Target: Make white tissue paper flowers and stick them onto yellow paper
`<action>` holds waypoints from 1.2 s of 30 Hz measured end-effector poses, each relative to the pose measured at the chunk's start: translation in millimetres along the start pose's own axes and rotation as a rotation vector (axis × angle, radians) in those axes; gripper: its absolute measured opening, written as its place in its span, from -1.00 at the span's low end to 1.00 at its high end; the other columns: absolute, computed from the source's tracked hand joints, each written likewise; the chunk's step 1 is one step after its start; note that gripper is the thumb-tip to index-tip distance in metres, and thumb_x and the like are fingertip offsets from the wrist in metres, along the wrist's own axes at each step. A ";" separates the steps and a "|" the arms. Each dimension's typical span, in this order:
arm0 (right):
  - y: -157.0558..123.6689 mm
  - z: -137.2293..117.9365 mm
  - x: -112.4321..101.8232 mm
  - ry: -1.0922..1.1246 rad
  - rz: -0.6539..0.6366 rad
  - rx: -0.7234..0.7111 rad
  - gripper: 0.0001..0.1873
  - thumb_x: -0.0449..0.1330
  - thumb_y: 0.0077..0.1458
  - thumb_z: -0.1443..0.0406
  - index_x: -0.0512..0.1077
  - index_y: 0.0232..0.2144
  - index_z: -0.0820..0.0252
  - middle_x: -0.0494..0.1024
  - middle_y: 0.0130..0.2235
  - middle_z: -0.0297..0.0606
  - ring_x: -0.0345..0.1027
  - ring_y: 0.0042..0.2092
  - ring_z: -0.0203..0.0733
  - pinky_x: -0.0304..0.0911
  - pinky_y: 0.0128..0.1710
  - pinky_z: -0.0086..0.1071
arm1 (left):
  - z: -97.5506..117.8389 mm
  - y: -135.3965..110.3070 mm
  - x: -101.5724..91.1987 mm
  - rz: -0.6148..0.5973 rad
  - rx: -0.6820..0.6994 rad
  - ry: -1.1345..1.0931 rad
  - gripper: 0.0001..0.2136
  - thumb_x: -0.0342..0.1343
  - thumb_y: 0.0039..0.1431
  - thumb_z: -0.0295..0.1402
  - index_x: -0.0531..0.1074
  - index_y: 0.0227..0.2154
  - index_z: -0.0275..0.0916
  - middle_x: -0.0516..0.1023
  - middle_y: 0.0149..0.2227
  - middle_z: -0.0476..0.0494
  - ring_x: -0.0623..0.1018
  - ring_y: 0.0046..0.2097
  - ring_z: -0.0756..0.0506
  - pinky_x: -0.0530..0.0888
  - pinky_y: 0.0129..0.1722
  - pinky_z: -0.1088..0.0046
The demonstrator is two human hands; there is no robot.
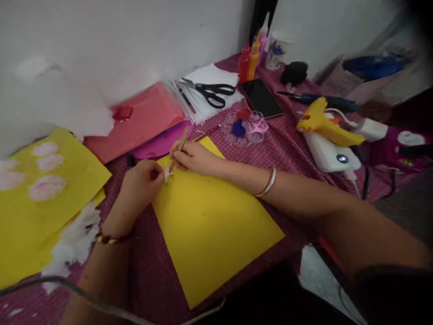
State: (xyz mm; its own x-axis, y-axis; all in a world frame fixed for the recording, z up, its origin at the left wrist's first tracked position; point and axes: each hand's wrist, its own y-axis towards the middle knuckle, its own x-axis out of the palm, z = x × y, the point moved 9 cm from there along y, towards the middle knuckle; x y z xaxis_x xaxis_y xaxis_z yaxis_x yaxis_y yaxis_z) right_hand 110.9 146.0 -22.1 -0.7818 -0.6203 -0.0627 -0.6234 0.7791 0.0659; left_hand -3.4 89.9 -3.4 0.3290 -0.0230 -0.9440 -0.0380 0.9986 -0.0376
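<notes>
A yellow sheet of paper (213, 221) lies slanted in front of me. Over its far left corner, my right hand (196, 158) grips a thin wooden stick (184, 137), whose lower end points down at a small crumpled white piece (168, 173). My left hand (141, 183) is beside it, thumb and forefinger pinched together at the edge of that white piece. It looks like tissue or thin paper, though it is too small and blurred to be sure. To the left, another yellow sheet (77, 158) carries several pale pink fluffy flower shapes (47, 186).
Torn white tissue (79, 232) lies left of my left arm. Beyond my hands are a red folder (142, 119), black scissors (213, 92), a paint palette (245, 127) and a phone (261, 98). A yellow glue gun (324, 124) rests at right. A cable (84, 295) crosses the foreground.
</notes>
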 end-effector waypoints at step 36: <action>-24.4 11.9 -32.4 0.351 0.278 0.186 -0.79 -0.01 0.18 0.46 0.34 -0.46 0.22 0.42 -0.61 -0.37 0.22 -0.65 -0.39 0.15 -0.61 -0.51 | -111.8 -142.2 -77.4 0.228 -0.148 0.353 -0.85 0.04 0.06 -0.33 0.46 -0.52 -0.23 0.41 -0.39 -0.18 0.43 -0.28 -0.18 0.38 -0.21 0.24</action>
State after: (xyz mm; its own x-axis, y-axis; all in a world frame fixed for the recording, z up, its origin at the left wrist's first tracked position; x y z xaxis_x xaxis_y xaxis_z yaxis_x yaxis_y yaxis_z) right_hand 151.5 148.2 -33.6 -0.8941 -0.3544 0.2740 -0.4034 0.9028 -0.1489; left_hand -129.0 -55.8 38.4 -0.0449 0.1560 -0.9867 -0.2149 0.9631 0.1621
